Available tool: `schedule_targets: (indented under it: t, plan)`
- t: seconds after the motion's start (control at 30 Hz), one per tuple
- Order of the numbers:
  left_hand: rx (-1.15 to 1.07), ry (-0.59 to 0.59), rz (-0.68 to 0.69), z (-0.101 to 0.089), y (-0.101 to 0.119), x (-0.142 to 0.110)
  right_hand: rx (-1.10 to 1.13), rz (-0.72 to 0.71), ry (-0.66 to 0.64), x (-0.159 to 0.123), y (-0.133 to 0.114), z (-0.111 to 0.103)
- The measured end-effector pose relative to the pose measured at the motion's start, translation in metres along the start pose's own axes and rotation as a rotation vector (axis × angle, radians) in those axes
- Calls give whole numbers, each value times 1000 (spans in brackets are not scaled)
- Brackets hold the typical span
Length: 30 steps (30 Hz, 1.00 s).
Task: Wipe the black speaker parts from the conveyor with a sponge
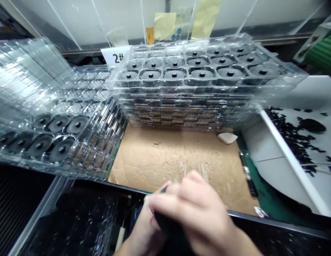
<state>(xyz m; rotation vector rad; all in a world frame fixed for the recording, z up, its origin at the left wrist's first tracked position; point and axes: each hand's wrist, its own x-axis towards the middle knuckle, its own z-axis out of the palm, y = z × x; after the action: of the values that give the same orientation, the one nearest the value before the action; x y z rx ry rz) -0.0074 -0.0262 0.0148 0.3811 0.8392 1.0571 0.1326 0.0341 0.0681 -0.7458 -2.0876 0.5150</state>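
Observation:
Low in the head view, at the front edge of the bench, my two hands meet around a dark black part, mostly covered by fingers and blurred. My right hand lies over it with curled fingers. From the left, my left hand closes on the same part, its fingers largely behind the right ones. Black round discs with a raised centre knob, such as this disc, sit in the pockets of a clear plastic tray stack to the left.
Another clear tray stack with black discs stands at the back. Cardboard covers the bench. A black marker and a pale wedge-shaped piece lie right. A white box holds small black pieces. Below left is a dark tray.

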Motion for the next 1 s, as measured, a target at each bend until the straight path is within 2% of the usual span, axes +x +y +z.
schedule_targets:
  t: [0.1, 0.17, 0.27, 0.33, 0.4, 0.47, 0.53, 0.57, 0.6, 0.67, 0.77, 0.8, 0.83, 0.9, 0.93, 1.0]
  plan:
    - [-197, 73, 7, -3, 1, 3, -60, 377, -129, -20, 30, 3]
    - [-305, 114, -27, -4, 4, 3, -115, 523, -140, -44, 49, 12]
    - [-343, 100, -39, -4, 11, 3, -75, 554, -194, -80, 64, 32]
    - [-345, 77, -40, -3, 13, 3, -57, 568, -207, -91, 62, 38]
    - [-341, 60, -60, -2, 12, 4, -59, 613, -183, -86, 52, 32]
    - [-344, 47, -64, 0, 10, 6, -69, 646, -81, -68, 34, 19]
    - [-328, 41, -38, 4, 8, 6, -76, 578, 47, -46, 12, 9]
    - [-310, 39, -18, 5, 7, 6, -76, 480, 90, -36, 1, 6]
    - [-286, 41, 0, 6, 7, 5, -73, 370, 105, -28, -8, 6]
    - [-252, 55, 29, 7, 7, 5, -40, 227, 45, -18, -20, 10]
    - [-253, 79, 50, 6, 5, 7, 32, 283, -139, -13, -23, 17]
    - [-250, 62, 41, 5, 4, 7, 20, 302, -136, -12, -22, 19]
    - [-245, 38, 20, 5, 3, 7, -13, 299, -78, -11, -21, 20]
    - [-231, 7, -31, 6, 3, 6, -50, 232, 57, -11, -19, 20]
    - [-226, 3, -46, 6, 5, 4, -37, 197, 81, -12, -19, 18]
    - [-235, 10, -66, 6, 11, 1, 31, 185, -12, -17, -20, 10]
